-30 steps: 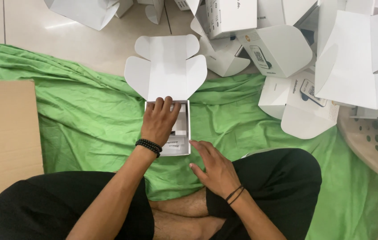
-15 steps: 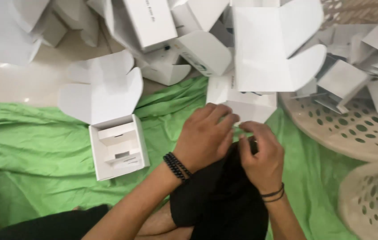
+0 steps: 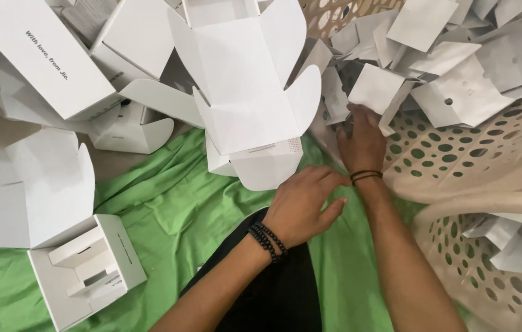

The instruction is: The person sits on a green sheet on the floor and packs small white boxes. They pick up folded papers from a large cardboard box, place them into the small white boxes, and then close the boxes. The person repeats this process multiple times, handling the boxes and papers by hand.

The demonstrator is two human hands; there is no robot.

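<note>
Reaching up into the tipped beige basket (image 3: 494,166), the right hand (image 3: 362,144) closes its fingers on a white folded card insert (image 3: 376,91) lying just beyond it (the nearer hand), while the left hand (image 3: 305,206) hovers slack and empty over the green cloth (image 3: 168,215).

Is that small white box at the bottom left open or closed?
Open. The small white box lies on the green cloth with its lid flaps folded back, showing white card dividers inside.
</note>
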